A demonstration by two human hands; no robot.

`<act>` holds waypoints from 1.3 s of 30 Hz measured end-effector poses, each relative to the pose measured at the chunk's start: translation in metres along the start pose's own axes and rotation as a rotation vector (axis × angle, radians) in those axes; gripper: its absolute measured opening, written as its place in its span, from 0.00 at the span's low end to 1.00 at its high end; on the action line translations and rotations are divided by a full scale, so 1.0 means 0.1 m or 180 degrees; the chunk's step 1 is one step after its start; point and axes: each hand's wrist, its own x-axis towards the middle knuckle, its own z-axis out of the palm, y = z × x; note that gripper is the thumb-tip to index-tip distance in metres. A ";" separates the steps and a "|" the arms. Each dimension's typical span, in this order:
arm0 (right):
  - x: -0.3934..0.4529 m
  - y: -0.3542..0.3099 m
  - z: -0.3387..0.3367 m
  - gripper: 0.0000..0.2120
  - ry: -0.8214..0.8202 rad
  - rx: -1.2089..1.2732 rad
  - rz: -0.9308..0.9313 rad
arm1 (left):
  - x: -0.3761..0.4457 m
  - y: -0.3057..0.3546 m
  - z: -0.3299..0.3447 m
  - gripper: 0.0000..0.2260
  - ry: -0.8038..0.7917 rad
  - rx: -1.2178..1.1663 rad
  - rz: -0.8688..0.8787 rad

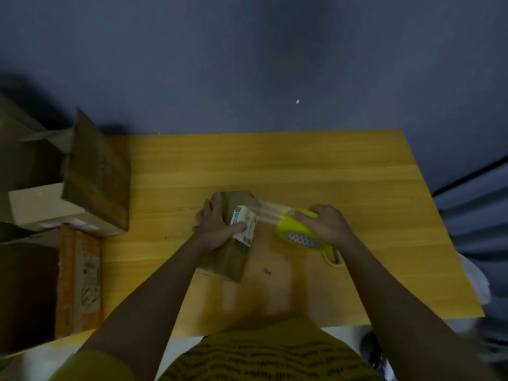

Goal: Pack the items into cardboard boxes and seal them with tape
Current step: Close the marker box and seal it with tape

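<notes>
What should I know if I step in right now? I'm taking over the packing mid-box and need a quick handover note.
Left hand: pressing down on the small cardboard box at its white label, holding it steady on the wooden table.
Right hand: gripping the yellow tape dispenser, just right of the box.
Clear tape is stretched from the box top to the dispenser, not yet cut.
Done: box closed, taping started.
Left: finish the strip, cut it, press it down. More boxes sit at the table's left; their state is unclear.
</notes>
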 end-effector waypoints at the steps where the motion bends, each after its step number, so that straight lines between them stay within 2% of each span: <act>1: -0.02 -0.09 -0.09 0.54 0.0078 -0.0022 -0.0100 | 0.00 0.05 -0.10 0.50 0.0101 -0.0115 0.0130; 4: -0.05 -0.35 -0.30 0.54 0.0297 -0.0025 -0.0339 | -0.05 0.18 -0.37 0.52 0.0347 -0.0704 0.0447; 6: -0.06 -0.51 -0.37 0.51 0.0430 -0.0044 -0.0401 | -0.13 0.24 -0.50 0.53 0.0305 -0.1515 0.0460; 8: -0.05 -0.65 -0.42 0.50 0.0460 0.0012 -0.0437 | -0.19 0.27 -0.57 0.51 0.0260 -0.2002 0.0636; 12: -0.03 -0.83 -0.44 0.50 0.0331 0.0094 -0.0509 | -0.23 0.32 -0.69 0.46 0.0253 -0.2287 0.0911; 18: -0.03 -0.95 -0.34 0.47 0.0526 -0.0165 -0.0689 | -0.28 0.29 -0.80 0.42 0.0153 -0.2475 0.1028; 22: 0.01 -1.03 -0.24 0.44 0.0673 -0.0261 -0.0766 | -0.29 0.32 -0.80 0.37 -0.0075 -0.2744 0.1098; 24: 0.04 -1.07 -0.21 0.42 0.0497 -0.0164 -0.0880 | -0.29 0.31 -0.77 0.35 -0.0337 -0.2777 0.1118; 27: 0.07 -1.04 -0.14 0.30 -0.0032 0.0217 -0.1162 | -0.26 0.19 -0.69 0.29 -0.0728 -0.2854 0.0984; 29: 0.10 -0.97 -0.03 0.25 -0.0206 -0.0018 -0.1258 | -0.21 0.05 -0.59 0.25 -0.0983 -0.2876 0.0758; 32: 0.16 -0.90 0.15 0.24 -0.0075 -0.0889 -0.1195 | -0.12 -0.17 -0.34 0.23 -0.1045 -0.2868 0.0235; 35: 0.25 -0.92 0.37 0.25 -0.0176 -0.1907 -0.0970 | -0.04 -0.31 -0.06 0.19 -0.1082 -0.2803 -0.0252; 39: 0.32 -0.99 0.63 0.27 -0.0180 -0.2089 -0.0672 | 0.06 -0.40 -0.01 0.18 -0.1132 -0.2798 -0.0592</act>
